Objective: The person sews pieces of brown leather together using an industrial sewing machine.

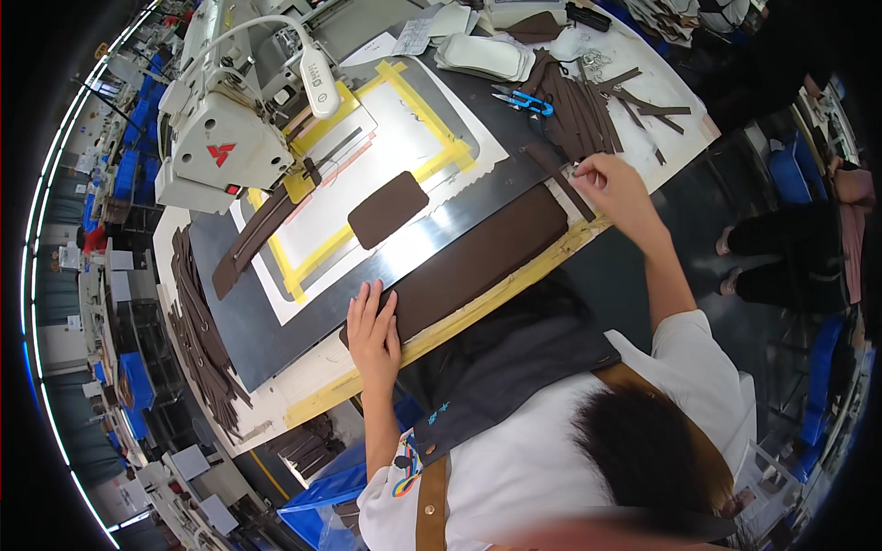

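My left hand [372,331] lies with fingers stretched out on the left end of a long dark brown panel [478,262] along the table's front edge. At the panel's right end, my right hand [617,195] is closed in a pinch; what its fingertips hold is too small to make out. Just left of those fingertips lies a narrow brown strip [560,180]. A smaller rounded brown piece [388,210] rests on the yellow-taped white template [354,184]. Under the sewing machine head [225,138], a brown zipper strip [257,234] lies slantwise across the template.
Blue-handled thread snips [525,100] lie beside a heap of brown strips [577,115] at the back right. Behind them are stacked pale pieces [484,57]. Brown zipper strips [197,331] hang along the left edge. A blue bin [322,496] stands below the table; another person [790,243] is at the right.
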`<state>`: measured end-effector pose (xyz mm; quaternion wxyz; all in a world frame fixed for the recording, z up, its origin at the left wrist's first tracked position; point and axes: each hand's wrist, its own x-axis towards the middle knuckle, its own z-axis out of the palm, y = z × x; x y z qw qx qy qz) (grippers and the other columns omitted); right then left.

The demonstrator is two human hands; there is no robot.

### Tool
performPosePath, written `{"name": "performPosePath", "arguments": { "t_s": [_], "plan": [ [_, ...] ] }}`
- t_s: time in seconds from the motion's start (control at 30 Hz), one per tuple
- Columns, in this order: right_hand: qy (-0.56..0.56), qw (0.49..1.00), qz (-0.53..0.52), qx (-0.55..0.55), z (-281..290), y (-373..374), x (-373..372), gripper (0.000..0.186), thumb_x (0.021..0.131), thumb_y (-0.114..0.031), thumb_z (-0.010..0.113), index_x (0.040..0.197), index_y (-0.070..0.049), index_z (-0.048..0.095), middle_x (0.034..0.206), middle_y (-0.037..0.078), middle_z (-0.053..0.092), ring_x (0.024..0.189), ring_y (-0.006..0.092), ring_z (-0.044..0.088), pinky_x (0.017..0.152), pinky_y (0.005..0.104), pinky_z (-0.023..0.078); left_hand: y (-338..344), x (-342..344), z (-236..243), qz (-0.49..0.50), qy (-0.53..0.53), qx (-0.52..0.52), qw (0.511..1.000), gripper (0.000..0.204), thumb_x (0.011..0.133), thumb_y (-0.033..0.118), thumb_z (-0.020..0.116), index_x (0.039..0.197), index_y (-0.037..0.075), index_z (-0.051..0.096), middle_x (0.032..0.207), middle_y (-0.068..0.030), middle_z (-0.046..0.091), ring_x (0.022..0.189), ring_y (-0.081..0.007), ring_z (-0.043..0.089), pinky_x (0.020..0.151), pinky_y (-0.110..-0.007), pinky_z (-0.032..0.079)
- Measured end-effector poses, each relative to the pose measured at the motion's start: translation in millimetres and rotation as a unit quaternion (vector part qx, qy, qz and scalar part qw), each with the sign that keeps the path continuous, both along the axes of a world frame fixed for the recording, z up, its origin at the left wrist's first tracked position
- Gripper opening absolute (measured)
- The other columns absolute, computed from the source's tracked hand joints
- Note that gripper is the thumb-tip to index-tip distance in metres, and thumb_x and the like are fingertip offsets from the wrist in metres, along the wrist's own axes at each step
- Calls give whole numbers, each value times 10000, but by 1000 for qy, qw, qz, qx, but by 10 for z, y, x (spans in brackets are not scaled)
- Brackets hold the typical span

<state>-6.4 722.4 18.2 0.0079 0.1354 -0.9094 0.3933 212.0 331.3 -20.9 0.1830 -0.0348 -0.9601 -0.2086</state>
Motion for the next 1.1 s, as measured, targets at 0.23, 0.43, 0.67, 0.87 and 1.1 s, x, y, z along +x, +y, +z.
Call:
{"name": "performPosePath", "arguments": {
  "t_s": [0.23,0.43,0.67,0.87,1.1],
  "plan": [
    [37,998,-18,-42,-227,-170,130,215,887,-176,832,939,-47,668,788,47,608,725,205,567,690,351,474,34,-18,133,14,-5,22,1000,358,967,-9,628,1297,60,749,1499,-137,640,1469,-347,528,1230,-510,375],
    [-133,941,211,-227,251,-1024,287,202,923,-116,835,905,-58,643,741,-90,518,667,2,409,588,211,329,596,-736,634,-77,-123,486,862,444,1109,144,563,1525,-10,551,1511,-160,631,1434,-249,561,1208,-353,385],
    [-116,919,343,-159,282,-1481,-75,164,989,-153,747,1028,5,724,774,36,704,636,74,545,598,278,442,432,-1325,543,-44,-23,619,784,354,1185,289,405,1207,29,644,1167,-101,721,1067,-172,681,997,-321,524],
    [-185,911,326,-170,435,-1800,-640,223,1047,-216,686,1050,3,730,754,31,686,610,67,562,572,245,448,17,-1412,665,-3,-78,201,977,259,1085,206,580,1207,13,702,889,-121,581,852,-280,584,808,-393,501],
    [-335,848,337,-233,325,-2044,-733,237,1078,-229,636,1040,-4,700,783,17,683,597,51,598,545,197,474,-22,-1346,574,38,37,6,999,530,875,76,796,1391,39,677,959,-99,558,905,-294,532,813,-404,474]
  ]
}}
